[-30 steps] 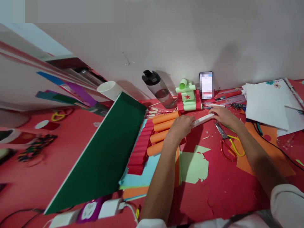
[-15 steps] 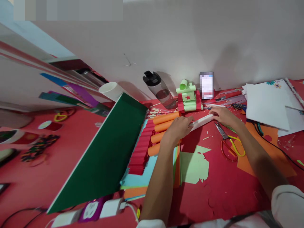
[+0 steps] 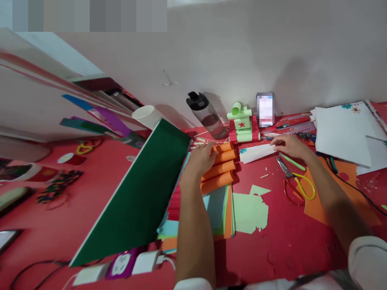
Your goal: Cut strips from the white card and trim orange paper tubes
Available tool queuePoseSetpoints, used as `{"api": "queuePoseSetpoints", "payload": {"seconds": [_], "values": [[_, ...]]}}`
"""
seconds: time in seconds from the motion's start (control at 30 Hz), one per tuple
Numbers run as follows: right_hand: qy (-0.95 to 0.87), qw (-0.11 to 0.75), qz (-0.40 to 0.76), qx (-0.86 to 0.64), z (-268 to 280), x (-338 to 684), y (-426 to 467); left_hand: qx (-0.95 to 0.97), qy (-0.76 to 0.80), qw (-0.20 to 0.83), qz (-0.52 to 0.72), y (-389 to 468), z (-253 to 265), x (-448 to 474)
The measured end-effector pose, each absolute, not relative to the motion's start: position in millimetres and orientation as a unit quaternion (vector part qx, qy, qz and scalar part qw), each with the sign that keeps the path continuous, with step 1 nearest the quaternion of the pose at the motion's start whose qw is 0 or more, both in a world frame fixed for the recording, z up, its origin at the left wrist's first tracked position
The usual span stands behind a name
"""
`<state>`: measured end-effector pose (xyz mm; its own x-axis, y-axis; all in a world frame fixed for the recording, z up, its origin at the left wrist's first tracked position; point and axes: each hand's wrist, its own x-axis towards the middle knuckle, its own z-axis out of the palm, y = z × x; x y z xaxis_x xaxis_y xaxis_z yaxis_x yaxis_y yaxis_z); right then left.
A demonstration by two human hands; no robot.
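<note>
My left hand point(image 3: 198, 161) lies over the left ends of several orange paper rolls point(image 3: 218, 182), its thumb and fingers somewhat apart. Whether it touches the top roll I cannot tell. Beneath that hand and forearm, a pleated red paper point(image 3: 173, 210) is mostly hidden. My right hand point(image 3: 289, 146) pinches the right end of a folded white paper strip point(image 3: 256, 153) with a blue flower print at its far end. Just below the right hand are scissors point(image 3: 289, 174) with one red and one yellow handle, and a thin light green paper roll point(image 3: 292, 162).
A green board point(image 3: 130, 197) leans left of the rolls. Behind stand a bottle point(image 3: 208, 117), a green paper model with a red star point(image 3: 242, 124) and a phone point(image 3: 265, 109). White papers point(image 3: 341, 135) lie right, green scraps point(image 3: 249, 211) in front, and a charger point(image 3: 146, 262) near the edge.
My left hand has let go of the white paper strip and moved left over the orange rolls. The strip's left end now shows, still held by my right hand. The view has shifted slightly.
</note>
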<state>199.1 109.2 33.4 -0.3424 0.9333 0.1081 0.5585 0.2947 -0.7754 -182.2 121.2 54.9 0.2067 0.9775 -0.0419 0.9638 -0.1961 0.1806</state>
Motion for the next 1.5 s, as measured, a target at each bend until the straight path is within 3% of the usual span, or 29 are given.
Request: {"api": "queuePoseSetpoints", "payload": {"seconds": [0.27,0.5,0.67,1.0,1.3,1.4,1.5], "values": [[-0.683,0.44,0.311,-0.494,44.0,208.8,112.6,0.771,0.617,0.142,0.065,127.9,36.3,-191.9],[-0.646,0.489,0.299,-0.504,37.3,202.8,114.9,0.765,0.612,0.169,0.108,122.8,50.1,-189.8],[-0.628,0.507,0.31,-0.502,38.4,205.0,115.2,0.789,0.531,0.241,0.193,118.2,65.6,-185.3],[-0.633,0.482,0.337,-0.504,40.1,207.1,114.3,0.766,0.503,0.323,0.235,113.3,72.8,-160.9],[-0.599,0.486,0.459,-0.44,42.4,179.8,109.2,0.75,0.456,0.377,0.297,109.4,70.8,-122.0],[-0.588,0.481,0.481,-0.437,45.8,169.7,105.4,0.745,0.446,0.363,0.337,111.9,62.9,-108.5],[-0.562,0.504,0.491,-0.436,47.1,165.9,104.7,0.685,0.482,0.301,0.455,114.8,53.6,-94.8]]}}
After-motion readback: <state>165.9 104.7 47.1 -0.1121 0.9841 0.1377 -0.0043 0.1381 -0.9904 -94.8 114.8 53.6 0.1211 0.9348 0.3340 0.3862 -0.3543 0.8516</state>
